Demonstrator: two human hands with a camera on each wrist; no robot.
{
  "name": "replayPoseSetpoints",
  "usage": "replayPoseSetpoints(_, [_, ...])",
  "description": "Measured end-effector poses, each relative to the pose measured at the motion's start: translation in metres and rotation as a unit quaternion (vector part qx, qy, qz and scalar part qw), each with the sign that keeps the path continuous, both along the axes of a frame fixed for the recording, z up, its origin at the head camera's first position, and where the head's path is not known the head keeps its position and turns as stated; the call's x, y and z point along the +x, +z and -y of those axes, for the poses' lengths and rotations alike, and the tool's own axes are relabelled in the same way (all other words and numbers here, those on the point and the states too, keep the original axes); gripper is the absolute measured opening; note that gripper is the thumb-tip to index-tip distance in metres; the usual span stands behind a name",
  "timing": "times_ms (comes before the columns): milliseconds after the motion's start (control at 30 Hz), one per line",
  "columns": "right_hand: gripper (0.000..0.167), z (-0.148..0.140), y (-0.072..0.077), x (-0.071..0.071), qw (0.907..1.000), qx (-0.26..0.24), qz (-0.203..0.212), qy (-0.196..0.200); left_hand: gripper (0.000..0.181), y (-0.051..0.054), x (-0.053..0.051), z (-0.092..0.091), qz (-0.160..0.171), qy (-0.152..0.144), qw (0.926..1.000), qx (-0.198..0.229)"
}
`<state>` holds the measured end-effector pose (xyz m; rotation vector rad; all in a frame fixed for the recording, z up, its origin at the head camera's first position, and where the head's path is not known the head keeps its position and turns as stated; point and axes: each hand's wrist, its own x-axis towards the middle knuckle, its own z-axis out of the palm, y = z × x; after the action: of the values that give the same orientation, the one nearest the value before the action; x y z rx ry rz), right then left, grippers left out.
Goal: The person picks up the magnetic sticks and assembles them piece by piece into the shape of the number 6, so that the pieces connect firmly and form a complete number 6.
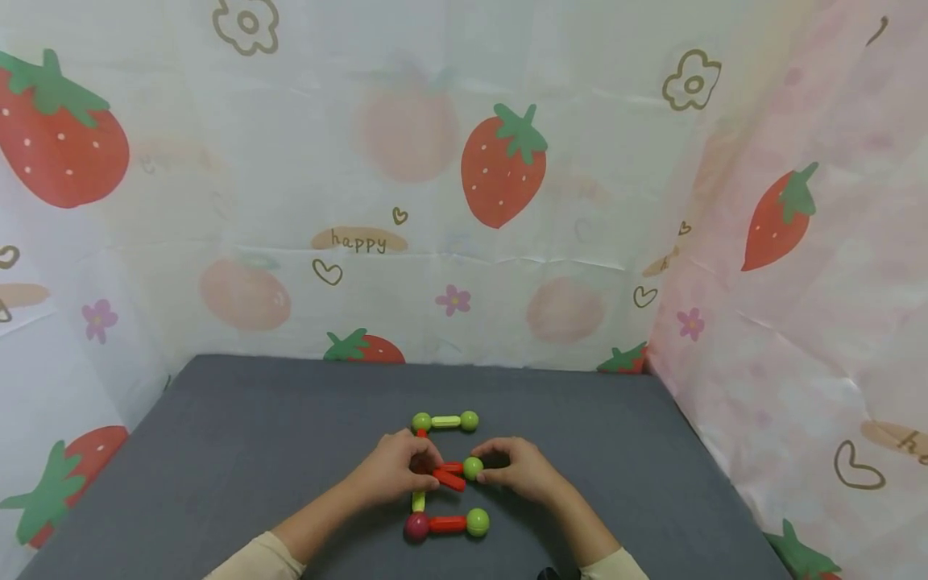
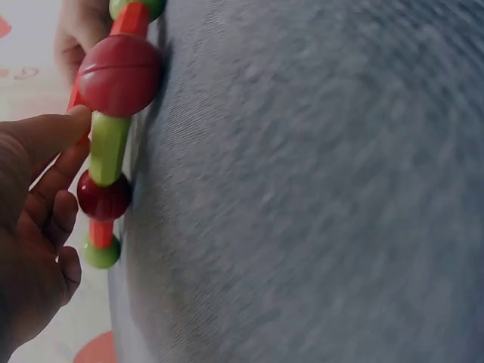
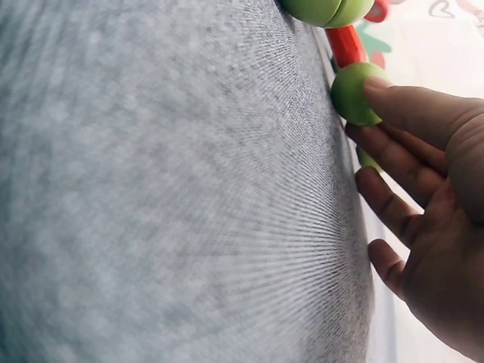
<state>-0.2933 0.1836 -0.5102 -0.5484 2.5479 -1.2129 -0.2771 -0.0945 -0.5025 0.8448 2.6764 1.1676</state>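
Note:
A toy frame of balls and rods, shaped like a letter E, lies on the table. My left hand (image 1: 397,466) pinches a loose red rod (image 1: 450,480) between thumb and finger, over the frame's middle branch. With thumb and fingertips my right hand (image 1: 524,468) holds the green ball (image 1: 473,469) at the end of that branch's red rod. In the left wrist view a dark red ball (image 2: 104,197) joins the middle of the spine; the left hand hides it in the head view. A yellow-green rod (image 1: 418,503) runs down to the near maroon ball (image 1: 416,527).
The far branch is a pale green rod (image 1: 445,421) between two green balls. A red rod (image 1: 447,525) and a green ball (image 1: 478,522) form the near branch. Dark grey cloth covers the table (image 1: 290,419); a strawberry-print curtain (image 1: 609,161) stands behind and at the sides.

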Motion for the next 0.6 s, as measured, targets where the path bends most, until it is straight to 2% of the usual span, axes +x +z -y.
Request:
replayPoseSetpoints(267, [0.034,0.000,0.002,0.001,1.0000,-0.002,0.004,0.002,0.017,-0.007,0.004,-0.008,-0.060,-0.010,0.9971,-0.046])
replayPoseSetpoints(600, [0.036,-0.001,0.001,0.001,0.9999,-0.008,0.012,0.002,0.016,-0.006,0.006,-0.013,-0.079,0.006,0.9943,-0.071])
